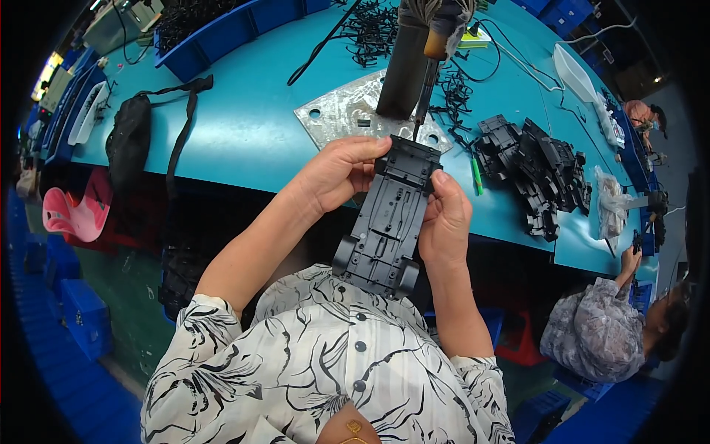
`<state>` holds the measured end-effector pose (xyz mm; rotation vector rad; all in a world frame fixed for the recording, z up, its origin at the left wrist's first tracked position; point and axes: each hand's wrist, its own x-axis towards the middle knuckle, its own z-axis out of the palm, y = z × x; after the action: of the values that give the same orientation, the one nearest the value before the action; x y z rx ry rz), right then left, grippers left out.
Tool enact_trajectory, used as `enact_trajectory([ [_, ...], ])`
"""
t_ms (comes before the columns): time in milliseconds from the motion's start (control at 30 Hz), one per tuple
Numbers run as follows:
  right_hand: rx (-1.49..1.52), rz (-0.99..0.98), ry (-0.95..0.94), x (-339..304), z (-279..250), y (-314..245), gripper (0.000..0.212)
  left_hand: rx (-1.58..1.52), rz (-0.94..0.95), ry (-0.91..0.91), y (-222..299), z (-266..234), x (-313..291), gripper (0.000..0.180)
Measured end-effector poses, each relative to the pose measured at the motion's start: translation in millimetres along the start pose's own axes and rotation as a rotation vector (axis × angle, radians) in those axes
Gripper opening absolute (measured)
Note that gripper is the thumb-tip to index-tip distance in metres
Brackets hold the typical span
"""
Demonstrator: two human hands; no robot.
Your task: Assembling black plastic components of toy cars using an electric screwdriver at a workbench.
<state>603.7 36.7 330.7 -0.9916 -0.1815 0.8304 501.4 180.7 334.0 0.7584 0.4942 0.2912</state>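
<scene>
Found black plastic chassis gripped by both sides near far end, in left hand and right hand, overlapping front edge of tabletop in view. Points forward along long axis, leaning slightly right at far end, toward thin-tipped tool; cannot confirm contact. Cannot read small raised marks mid-panel. Noted bare room left of metal plate, toward black cloth item; crowded on right by heaped black parts and green stick.

The held part is black, the table turquoise, the shirt white with black line patterns
</scene>
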Motion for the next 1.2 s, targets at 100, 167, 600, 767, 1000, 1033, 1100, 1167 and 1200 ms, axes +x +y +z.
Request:
enact_trajectory([
  [100,-0.010,0.027,-0.106,5.1,-2.2,6.2,0.023,-0.013,0.019,0.024,-0.6,-8.6,-4.0,0.019],
  [167,-0.005,0.030,-0.119,8.3,-0.8,9.8,0.024,-0.032,0.033,0.027,-0.5,-11.5,-5.8,0.018],
  [600,-0.104,0.041,-0.130,12.5,1.5,10.8,0.030,-0.062,0.071,0.026,3.6,-15.1,-9.5,0.021],
  [767,-0.120,0.012,-0.087,9.6,7.2,8.7,0.033,-0.069,0.070,0.042,3.9,-11.7,-9.3,0.022],
  [1000,-0.140,0.018,-0.118,10.7,5.0,4.5,0.034,-0.073,0.062,0.049,6.2,-8.3,-10.3,0.020],
  [1033,-0.139,0.018,-0.119,10.8,6.0,4.9,0.034,-0.074,0.063,0.041,5.8,-9.1,-9.9,0.020],
  [1100,-0.087,0.000,-0.106,11.2,7.9,6.5,0.031,-0.080,0.060,0.046,6.5,-7.0,-10.8,0.019],
  [1167,-0.077,0.014,-0.130,13.4,2.9,5.1,0.031,-0.086,0.057,0.052,6.8,-5.7,-11.0,0.019],
  [1200,-0.067,0.028,-0.156,14.2,1.2,4.5,0.030,-0.100,0.051,0.062,6.9,-5.3,-11.0,0.018],
])
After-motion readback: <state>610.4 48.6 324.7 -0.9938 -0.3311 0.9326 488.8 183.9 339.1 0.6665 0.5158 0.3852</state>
